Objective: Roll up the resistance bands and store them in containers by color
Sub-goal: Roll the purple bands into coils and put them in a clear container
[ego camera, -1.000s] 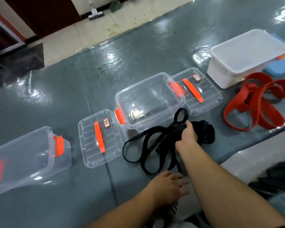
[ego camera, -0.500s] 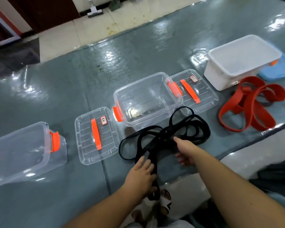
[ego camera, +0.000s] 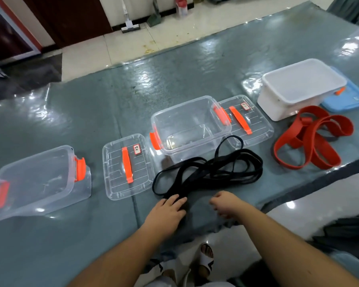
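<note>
- The left hand (ego camera: 167, 212) lay at lower centre of the frame, its fingers fairly straight and resting on the near end of the black resistance band (ego camera: 207, 172); it was a flat, unclosed grip, pressing rather than pinching.
- The right hand (ego camera: 226, 205), just right of it, had its fingers curled under; whether this grip held any strand could not be told.
- The black band sprawled in loose, unrolled loops on the grey counter (ego camera: 112, 96), its far loops touching the open clear container (ego camera: 190, 126) at centre frame.
- A clear lid with an orange handle (ego camera: 127, 165) lay left of that container, and a second clear lid (ego camera: 247, 121) lay right of it.
- Another open clear container (ego camera: 37, 181) sat at the left edge.
- The red resistance band (ego camera: 311, 139) lay unrolled at right, in front of a white container (ego camera: 298, 89) and beside a blue lid (ego camera: 348, 98).
</note>
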`<action>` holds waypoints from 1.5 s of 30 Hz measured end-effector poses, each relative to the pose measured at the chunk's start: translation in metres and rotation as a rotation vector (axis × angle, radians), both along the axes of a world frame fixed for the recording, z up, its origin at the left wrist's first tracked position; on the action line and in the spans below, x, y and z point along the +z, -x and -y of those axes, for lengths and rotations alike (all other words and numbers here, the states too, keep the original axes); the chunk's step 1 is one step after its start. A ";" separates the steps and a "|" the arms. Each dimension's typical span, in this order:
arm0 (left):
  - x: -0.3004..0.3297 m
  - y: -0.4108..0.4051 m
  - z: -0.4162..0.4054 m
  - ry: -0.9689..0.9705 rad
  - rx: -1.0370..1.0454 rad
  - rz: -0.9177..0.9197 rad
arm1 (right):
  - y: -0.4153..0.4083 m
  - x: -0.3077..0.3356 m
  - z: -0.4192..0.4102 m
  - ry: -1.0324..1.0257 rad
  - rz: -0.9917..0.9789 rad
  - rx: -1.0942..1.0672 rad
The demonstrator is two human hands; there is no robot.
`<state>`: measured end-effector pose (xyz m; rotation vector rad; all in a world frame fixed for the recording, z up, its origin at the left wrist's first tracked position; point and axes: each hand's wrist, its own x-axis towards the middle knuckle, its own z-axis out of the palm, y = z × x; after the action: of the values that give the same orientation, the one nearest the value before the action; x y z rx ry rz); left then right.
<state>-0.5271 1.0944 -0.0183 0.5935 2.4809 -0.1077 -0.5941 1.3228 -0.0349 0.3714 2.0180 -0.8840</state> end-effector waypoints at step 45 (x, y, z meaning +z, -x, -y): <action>0.070 -0.497 0.511 -0.253 1.897 -0.255 | -0.338 0.080 0.731 0.045 -0.397 1.607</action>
<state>-0.0299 0.5830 0.0521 -1.7956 2.2375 0.8636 -0.2560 0.5916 0.0454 -1.3863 1.8284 0.0756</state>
